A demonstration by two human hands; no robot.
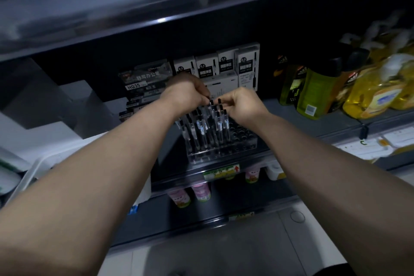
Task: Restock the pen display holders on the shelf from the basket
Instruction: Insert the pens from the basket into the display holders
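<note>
On the middle shelf (336, 119), just in front of the person, a clear pen holder (224, 145) stands near the front edge, and both hands are working over it. Its left and centre holes already carry upright pens (202, 127) with clear barrels and black caps, while the rows of holes on its right side show dark and empty, so by my reading the restock is partly done, with perhaps half of this holder left to fill. No other holder can be made out.

With its grip pinched narrow, the left hand (187, 94) closes on the black top of a pen at the far row. Beside it, the right hand (240, 102) pinches another black-capped pen (220, 102) in the same way, fingertips close together. Whether each pen is being seated or only straightened I cannot tell.

At the near left edge a white basket rim (38, 168) shows; its contents are hidden. Behind the holder stand white pen boxes (224, 65), and yellow bottles (369, 92) sit well apart to the right.
</note>
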